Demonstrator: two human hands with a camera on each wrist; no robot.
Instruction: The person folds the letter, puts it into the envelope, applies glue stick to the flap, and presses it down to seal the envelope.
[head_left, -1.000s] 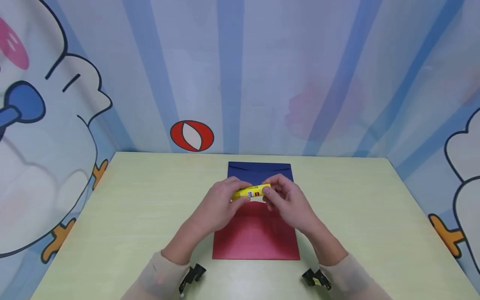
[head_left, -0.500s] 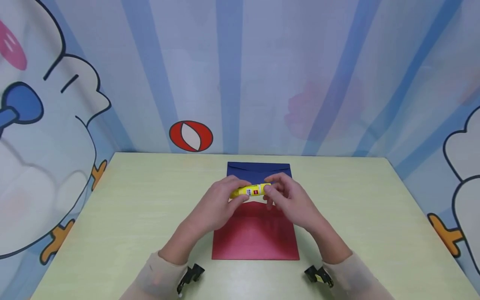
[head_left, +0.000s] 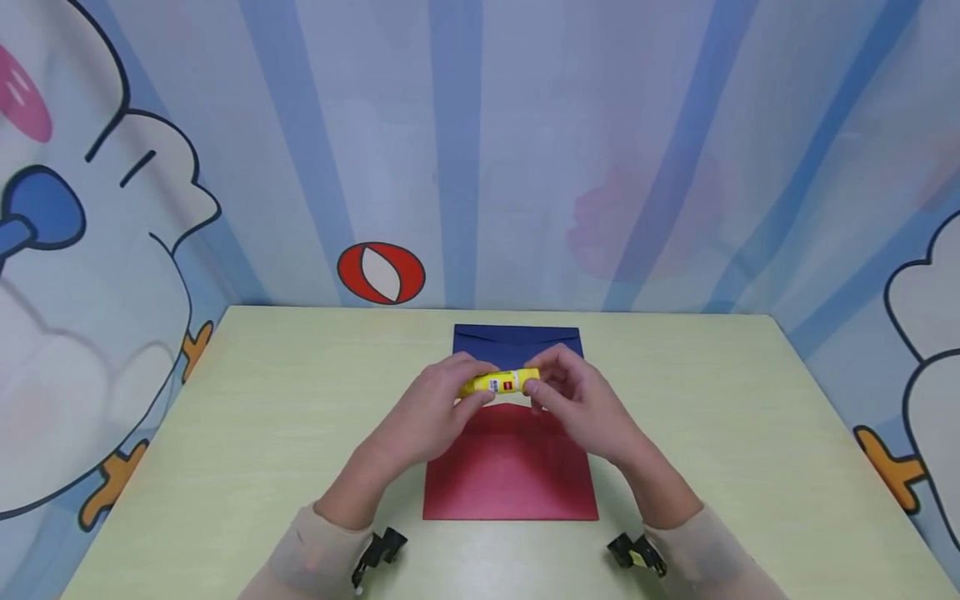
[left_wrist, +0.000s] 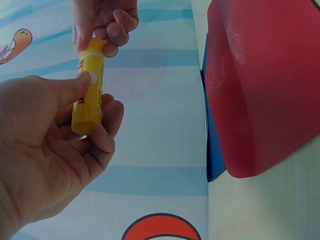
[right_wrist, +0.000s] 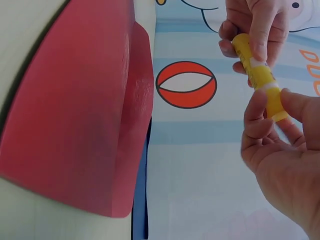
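A yellow glue stick (head_left: 501, 382) is held nearly level above the table between both hands. My left hand (head_left: 429, 408) grips its body, thumb on the near side and fingers curled behind, as the left wrist view shows. With thumb and fingertips my right hand (head_left: 585, 408) pinches the capped end (right_wrist: 276, 107). Below the hands lies a red envelope (head_left: 513, 483) with its flap raised toward the back; shiny smears (left_wrist: 236, 45) show on the red paper in the left wrist view. A dark blue envelope (head_left: 517, 336) lies behind it, partly covered by the hands.
The pale yellow table (head_left: 300, 375) runs back to a blue striped backdrop (head_left: 525, 167) with cartoon figures and a red-and-white ball (head_left: 381, 272) printed on it. Small black devices (head_left: 381, 550) sit at both wrists.
My right thumb and fingers loosen slightly at the cap end, then close in on it again. The glue stick and left hand stay almost in place.
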